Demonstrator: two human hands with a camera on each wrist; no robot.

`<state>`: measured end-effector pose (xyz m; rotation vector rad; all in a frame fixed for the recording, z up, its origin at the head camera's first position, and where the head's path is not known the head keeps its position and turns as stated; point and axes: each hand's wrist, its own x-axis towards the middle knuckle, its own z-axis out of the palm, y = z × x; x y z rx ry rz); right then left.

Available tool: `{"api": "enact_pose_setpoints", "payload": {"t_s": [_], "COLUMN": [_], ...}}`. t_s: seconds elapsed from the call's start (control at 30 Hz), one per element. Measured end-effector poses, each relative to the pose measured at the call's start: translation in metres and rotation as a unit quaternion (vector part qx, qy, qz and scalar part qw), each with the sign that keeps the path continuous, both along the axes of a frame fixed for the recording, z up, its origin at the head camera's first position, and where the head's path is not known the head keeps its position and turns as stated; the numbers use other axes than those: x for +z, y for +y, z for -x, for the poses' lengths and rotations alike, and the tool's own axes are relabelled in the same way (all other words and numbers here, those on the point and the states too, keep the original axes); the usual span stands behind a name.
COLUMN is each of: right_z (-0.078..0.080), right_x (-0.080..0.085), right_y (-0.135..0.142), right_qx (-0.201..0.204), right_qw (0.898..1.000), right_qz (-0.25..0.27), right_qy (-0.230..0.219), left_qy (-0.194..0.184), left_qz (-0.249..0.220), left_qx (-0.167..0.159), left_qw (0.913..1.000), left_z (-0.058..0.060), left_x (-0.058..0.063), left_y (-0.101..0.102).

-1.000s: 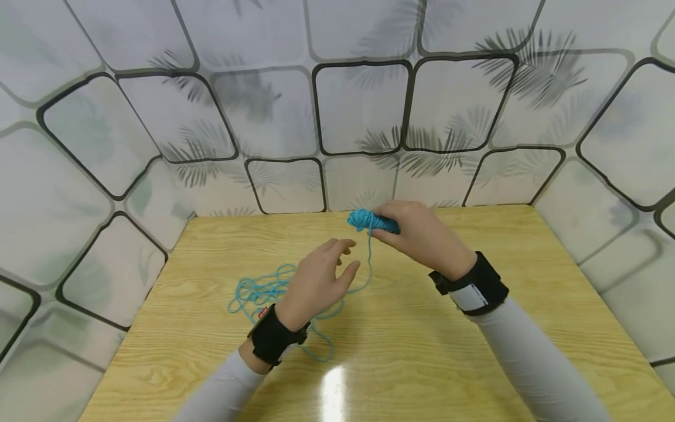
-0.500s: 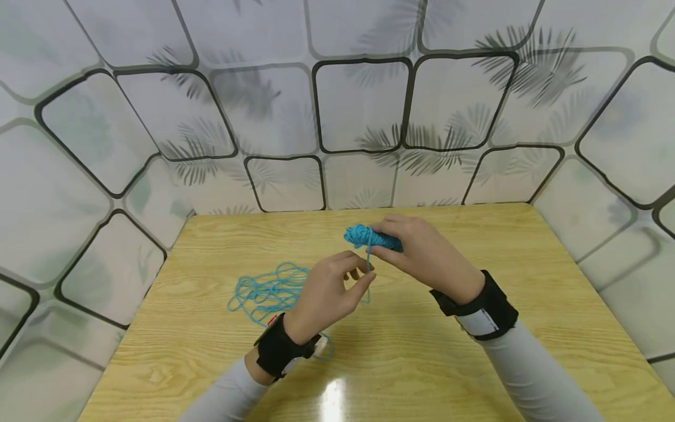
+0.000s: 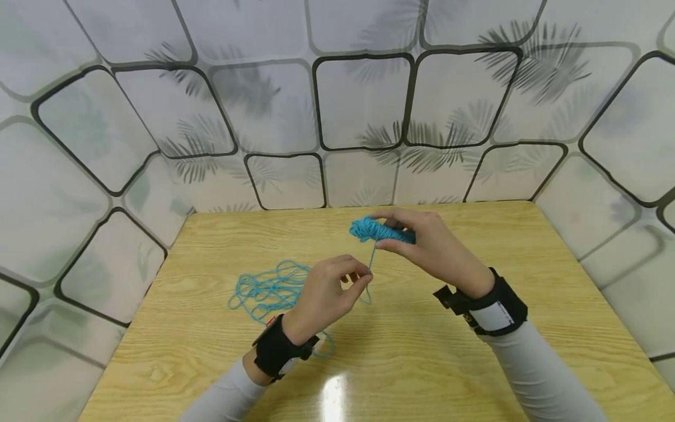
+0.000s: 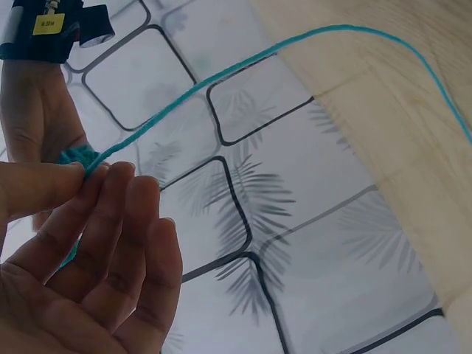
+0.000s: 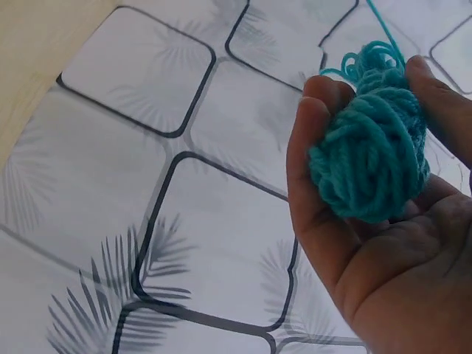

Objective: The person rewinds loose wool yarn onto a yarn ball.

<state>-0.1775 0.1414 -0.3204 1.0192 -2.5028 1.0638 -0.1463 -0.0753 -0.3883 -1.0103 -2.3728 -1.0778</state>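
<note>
A bundle of blue yarn is gripped in my right hand, above the back half of the table. In the right wrist view the wound yarn lies between thumb and curled fingers, loose loops at its far end. Lower and to the left, my left hand pinches the single yarn strand between thumb and index finger; its other fingers are loosely bent. From that pinch the strand runs up to the bundle and sags down below. Loose yarn lies in tangled loops on the table, partly hidden by the left hand.
The wooden table meets a patterned wall covering at its back edge and sides. A small red tag shows by the left wristband. Light glares off the table's front.
My left hand has come up and right from over the loose yarn and now pinches the strand. The right hand dipped, then shifted slightly right with the bundle, its fingers lifting a little.
</note>
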Motion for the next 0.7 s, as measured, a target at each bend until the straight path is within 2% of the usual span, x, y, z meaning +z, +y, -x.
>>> {"api": "enact_pose_setpoints", "payload": {"t_s": [0.23, 0.43, 0.57, 0.7], "right_z": [-0.005, -0.016, -0.026, -0.034], "right_x": [0.000, 0.001, -0.001, -0.006], "right_y": [-0.003, -0.010, -0.014, -0.016], "right_qx": [0.041, 0.103, 0.133, 0.141], "right_qw": [0.997, 0.990, 0.988, 0.988], "right_qz": [0.051, 0.066, 0.041, -0.005], "right_qy": [-0.050, -0.064, -0.066, -0.069], "left_qy": [-0.046, -0.092, -0.106, -0.087], "left_qz": [-0.019, -0.048, -0.060, -0.036], "left_qx": [-0.028, -0.051, -0.052, -0.035], "left_qw": [0.9984, 0.9933, 0.9912, 0.9950], "left_z": [0.006, 0.019, 0.030, 0.039], "left_x": [-0.009, -0.012, -0.004, 0.011], "left_y": [-0.003, -0.009, -0.016, -0.023]}}
